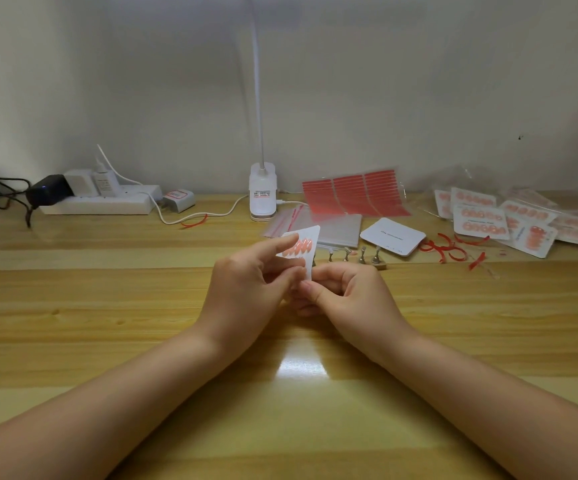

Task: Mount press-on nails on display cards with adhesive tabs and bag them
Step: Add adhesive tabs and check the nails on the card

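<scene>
I hold a white display card (305,247) upright above the middle of the wooden table (107,306). My left hand (246,285) grips the card from the left side, with the index finger stretched along its top edge and the other fingers curled behind it. My right hand (343,289) pinches the lower corner of the card between the thumb and the curled fingers. On the card I see a row of pink nails (298,248), close to each other.

Just behind the card stands a row of small metal nail holders (357,255). Behind them lies a stack of clear bags (336,228) with red zip lines, and to the right of it a stack of blank white cards (393,236). Sheets of red adhesive tabs (353,194) lie at the far edge near the wall. At the far right is a pile of finished cards in bags (509,220), and red strips of peeled backing (454,249) lie between this pile and the blank cards. A white clip lamp (262,192) stands at the far middle, and a power strip (100,199) with plugs is at the far left.
</scene>
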